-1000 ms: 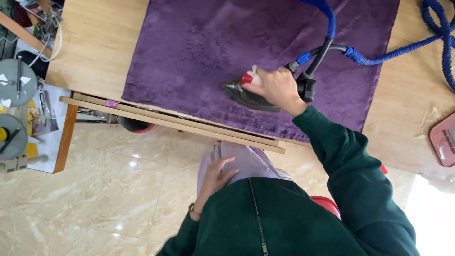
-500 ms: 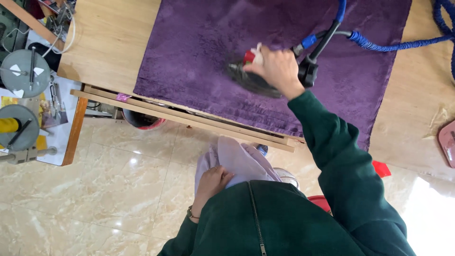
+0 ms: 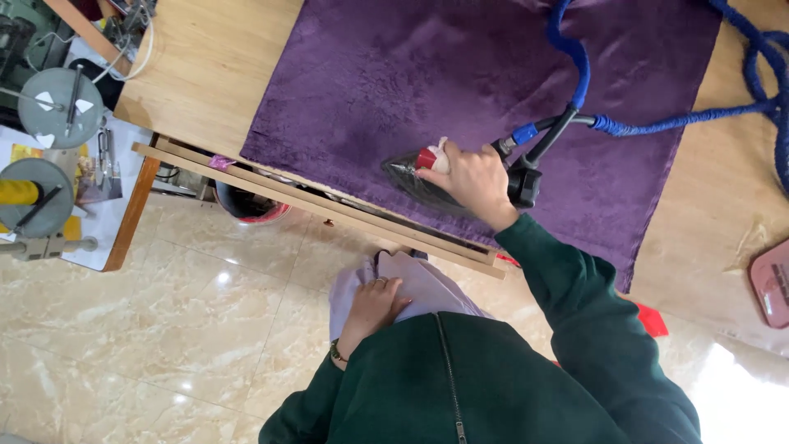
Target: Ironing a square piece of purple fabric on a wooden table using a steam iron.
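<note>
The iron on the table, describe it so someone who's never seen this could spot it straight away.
Start at the wooden table and the purple cloth spread over it. Near the cloth's front edge, the right hand grips the iron, dark and pointed, lying flat. It alone has a red knob and a blue hose trailing from its handle.

A small pink-purple tag [image 3: 222, 161] is seen at the wooden table's [image 3: 205, 74] front edge, near its left corner. A pink rounded-rectangle device [image 3: 772, 284], possibly with a screen, is cut off at the table's right edge.
</note>
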